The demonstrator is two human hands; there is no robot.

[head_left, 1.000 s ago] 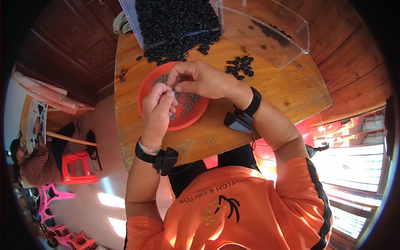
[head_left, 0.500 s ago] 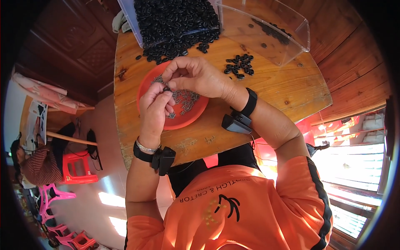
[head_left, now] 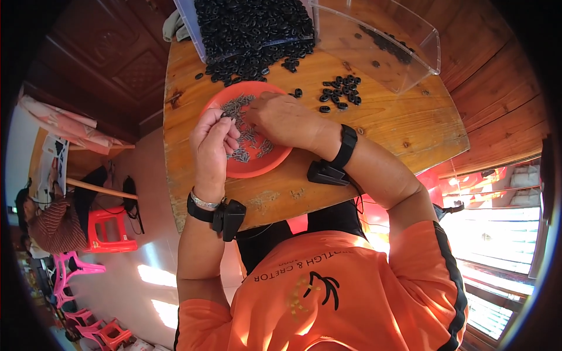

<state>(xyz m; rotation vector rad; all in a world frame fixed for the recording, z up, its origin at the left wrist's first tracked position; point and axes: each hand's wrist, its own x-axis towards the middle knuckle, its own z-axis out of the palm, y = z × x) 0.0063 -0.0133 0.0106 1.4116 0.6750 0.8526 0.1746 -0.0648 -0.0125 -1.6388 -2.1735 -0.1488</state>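
Now, left hand: your left hand (head_left: pixel 211 137) is over the left side of the bowl, fingers curled, thumb and fingertips pinched on a small dark piece (head_left: pixel 226 116).
Dark piece: it sits at your left fingertips, just left of your right hand (head_left: pixel 284 120); its shape is mostly hidden.
Right hand: it reaches over the far right part of the bowl, fingers bent down toward the pins; the fingertips are hidden, so you cannot tell whether they grip anything.
Grey pins: small, slim grey pins (head_left: pixel 240 155) lie scattered between and beneath your hands.
Bowl: the round orange-red plastic bowl (head_left: pixel 257 168) stands on the brown wooden table (head_left: pixel 404 126), under both hands.
Loose ovals: a cluster of black oval pieces with holes (head_left: pixel 341 90) lies right of your right hand, apart from it.
Heap: many more black ovals (head_left: pixel 252 35) spill from a translucent plastic bin (head_left: pixel 192 26) beyond the bowl.
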